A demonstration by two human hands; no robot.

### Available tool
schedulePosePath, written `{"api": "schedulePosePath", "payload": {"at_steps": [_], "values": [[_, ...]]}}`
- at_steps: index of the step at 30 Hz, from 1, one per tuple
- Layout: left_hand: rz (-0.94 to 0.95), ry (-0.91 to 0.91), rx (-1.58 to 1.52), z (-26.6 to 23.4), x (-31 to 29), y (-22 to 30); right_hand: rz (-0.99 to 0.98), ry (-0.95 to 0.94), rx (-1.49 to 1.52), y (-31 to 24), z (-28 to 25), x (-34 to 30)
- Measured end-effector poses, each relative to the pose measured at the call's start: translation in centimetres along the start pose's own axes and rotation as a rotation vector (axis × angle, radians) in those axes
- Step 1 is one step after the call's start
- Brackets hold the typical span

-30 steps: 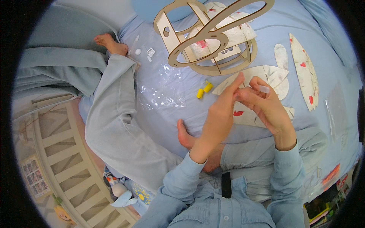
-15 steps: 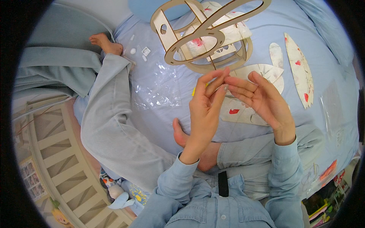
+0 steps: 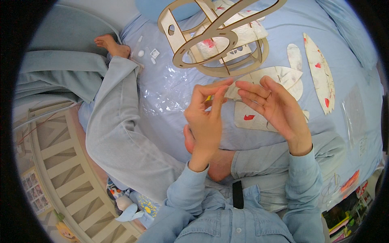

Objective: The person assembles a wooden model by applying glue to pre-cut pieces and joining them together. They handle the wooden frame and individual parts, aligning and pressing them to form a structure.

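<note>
My left hand (image 3: pixel 206 121) is raised over the bed, thumb and forefinger tips brought together in a pinch. Whatever lies between those tips is too small to make out. Facing it, my right hand (image 3: pixel 277 107) has its fingers stretched and slightly curved, palm toward the left hand, with a narrow gap between the fingertips. Just beyond both hands stands a light wooden frame (image 3: pixel 176 40) of rings, slats and a long loop. White paper-like pieces with red patches, one a flat panel (image 3: pixel 253 119), lie under and behind my right hand. Something yellow (image 3: pixel 209 98) shows partly behind my left fingers.
A long white red-marked piece (image 3: pixel 320 75) lies at the right, near a clear plastic sheet (image 3: pixel 354 121). Crinkled clear plastic (image 3: pixel 166 89) and small white items (image 3: pixel 154 53) are at the left. Another person's leg (image 3: pixel 109 117) stretches along the left side. A blue rounded object is at the back.
My left hand has moved left and slightly down, its fingertips parting from the right hand's. My right hand has shifted only slightly.
</note>
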State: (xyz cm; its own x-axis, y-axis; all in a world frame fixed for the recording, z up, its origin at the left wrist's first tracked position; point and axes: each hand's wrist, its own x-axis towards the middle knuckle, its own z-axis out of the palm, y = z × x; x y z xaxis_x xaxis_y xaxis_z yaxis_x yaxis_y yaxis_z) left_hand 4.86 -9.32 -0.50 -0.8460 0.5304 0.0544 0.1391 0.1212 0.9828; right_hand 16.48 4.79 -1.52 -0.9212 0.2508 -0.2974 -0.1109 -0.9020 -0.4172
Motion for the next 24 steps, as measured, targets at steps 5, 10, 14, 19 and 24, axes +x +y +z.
{"api": "schedulePosePath", "payload": {"at_steps": [5,10,14,19,24], "values": [[-0.182,-0.023,0.349,-4.9,1.7,-0.8,-0.122,0.153,-0.183,-0.2,-1.1,0.1],[-0.188,0.224,0.621,-10.3,4.5,-4.5,-0.187,0.244,-0.354,-0.1,-0.8,0.1],[-0.269,0.275,0.768,-11.0,5.9,-6.5,-0.286,0.279,-0.474,-0.2,0.1,0.2],[-0.106,0.472,0.769,-11.9,6.3,-7.1,-0.291,0.295,-0.493,-0.2,-1.3,0.6],[0.047,0.543,0.654,-13.6,7.2,-7.6,-0.265,0.291,-0.479,0.0,-1.2,0.7]]}}
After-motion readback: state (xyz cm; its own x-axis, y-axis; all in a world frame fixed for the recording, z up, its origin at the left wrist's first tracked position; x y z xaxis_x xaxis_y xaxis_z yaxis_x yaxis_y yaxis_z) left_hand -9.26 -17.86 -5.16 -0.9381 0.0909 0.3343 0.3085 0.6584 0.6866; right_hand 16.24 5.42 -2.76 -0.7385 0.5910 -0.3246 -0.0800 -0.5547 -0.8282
